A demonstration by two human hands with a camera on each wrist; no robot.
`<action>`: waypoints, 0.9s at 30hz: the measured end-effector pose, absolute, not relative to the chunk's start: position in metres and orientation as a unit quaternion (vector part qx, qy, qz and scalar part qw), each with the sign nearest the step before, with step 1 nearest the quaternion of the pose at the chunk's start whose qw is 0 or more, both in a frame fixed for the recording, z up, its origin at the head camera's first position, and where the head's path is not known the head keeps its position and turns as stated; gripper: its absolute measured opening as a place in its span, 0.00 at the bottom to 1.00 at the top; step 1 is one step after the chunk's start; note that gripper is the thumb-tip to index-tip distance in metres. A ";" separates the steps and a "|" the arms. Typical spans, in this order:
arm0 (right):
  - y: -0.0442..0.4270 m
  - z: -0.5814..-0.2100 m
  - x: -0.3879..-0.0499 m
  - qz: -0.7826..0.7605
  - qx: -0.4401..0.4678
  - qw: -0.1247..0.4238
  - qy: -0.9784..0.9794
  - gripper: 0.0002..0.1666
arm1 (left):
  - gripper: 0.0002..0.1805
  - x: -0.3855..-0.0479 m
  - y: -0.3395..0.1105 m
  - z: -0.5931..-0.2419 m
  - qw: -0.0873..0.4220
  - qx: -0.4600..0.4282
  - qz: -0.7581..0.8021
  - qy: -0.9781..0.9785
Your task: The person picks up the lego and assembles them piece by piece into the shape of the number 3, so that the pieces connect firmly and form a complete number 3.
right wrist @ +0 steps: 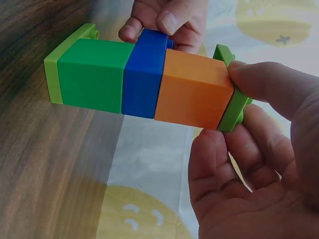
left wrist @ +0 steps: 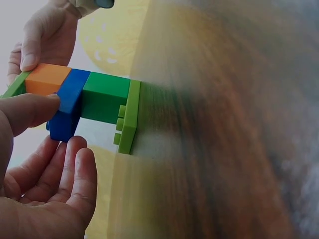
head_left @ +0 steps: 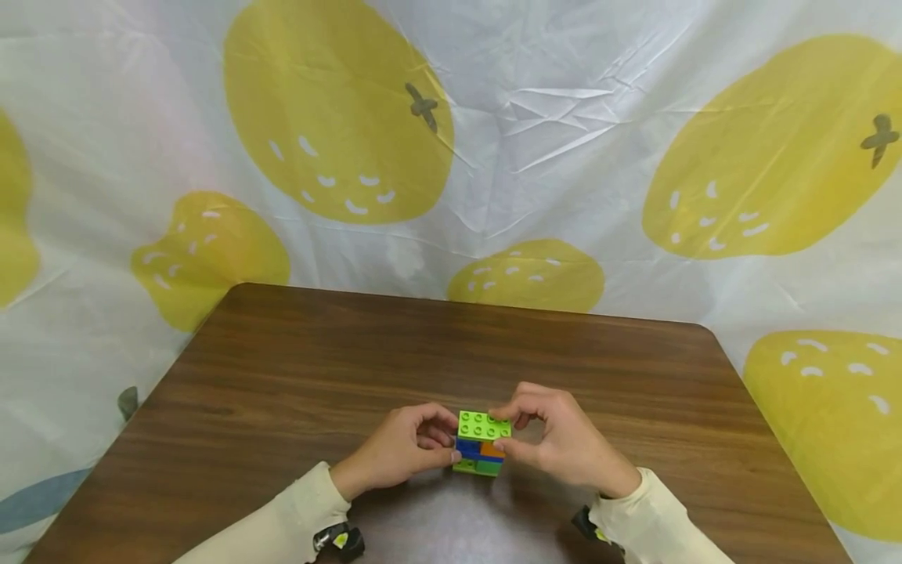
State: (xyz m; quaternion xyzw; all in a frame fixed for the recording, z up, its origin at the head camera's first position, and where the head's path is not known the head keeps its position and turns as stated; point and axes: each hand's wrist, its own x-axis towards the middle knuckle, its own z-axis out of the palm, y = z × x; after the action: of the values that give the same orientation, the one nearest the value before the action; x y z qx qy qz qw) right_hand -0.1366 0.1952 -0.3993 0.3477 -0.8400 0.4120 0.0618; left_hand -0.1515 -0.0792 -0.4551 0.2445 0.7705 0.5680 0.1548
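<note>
A small stack of toy building bricks stands on the table between the two hands. From the bottom up it has a lime base plate (left wrist: 130,117), a green brick (right wrist: 92,74), a blue plate (right wrist: 144,74), an orange brick (right wrist: 192,89) and a lime top plate (head_left: 479,425) with studs. My left hand (head_left: 402,445) pinches the blue plate's overhanging end between thumb and fingertips. On the other side, my right hand (head_left: 567,442) grips the lime top plate by its edges, thumb at the near edge. The plate's underside is mostly hidden.
The stack is on a dark wood-grain table (head_left: 317,368) with rounded far corners. Behind the table hangs a pale cloth (head_left: 550,125) printed with yellow fruit. Each wrist wears a dark strapped device, the left one (head_left: 340,540) just below the sleeve.
</note>
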 end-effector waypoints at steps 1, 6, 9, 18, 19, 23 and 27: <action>0.195 -0.400 -0.137 0.412 0.347 0.060 -0.840 0.17 | 0.20 -0.151 -0.079 -0.455 0.156 0.244 0.569 0.770; 0.196 -0.401 -0.137 0.412 0.347 0.058 -0.841 0.17 | 0.20 -0.150 -0.079 -0.455 0.154 0.245 0.569 0.770; 0.197 -0.401 -0.137 0.411 0.345 0.058 -0.842 0.17 | 0.20 -0.150 -0.079 -0.455 0.151 0.246 0.567 0.771; 0.197 -0.402 -0.136 0.408 0.339 0.062 -0.846 0.18 | 0.20 -0.150 -0.079 -0.454 0.156 0.245 0.566 0.772; 0.197 -0.403 -0.135 0.410 0.339 0.063 -0.845 0.18 | 0.20 -0.151 -0.079 -0.454 0.156 0.245 0.566 0.772; 0.197 -0.403 -0.135 0.414 0.340 0.067 -0.842 0.18 | 0.20 -0.150 -0.079 -0.454 0.156 0.244 0.566 0.772; 0.198 -0.403 -0.135 0.413 0.347 0.068 -0.839 0.19 | 0.20 -0.150 -0.079 -0.454 0.153 0.245 0.562 0.775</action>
State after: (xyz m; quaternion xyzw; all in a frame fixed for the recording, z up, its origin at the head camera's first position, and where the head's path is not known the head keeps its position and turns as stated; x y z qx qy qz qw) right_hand -0.1345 0.1975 -0.4025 0.3469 -0.8392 0.4133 0.0679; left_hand -0.1504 -0.0789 -0.4544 0.2446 0.7749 0.5624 0.1529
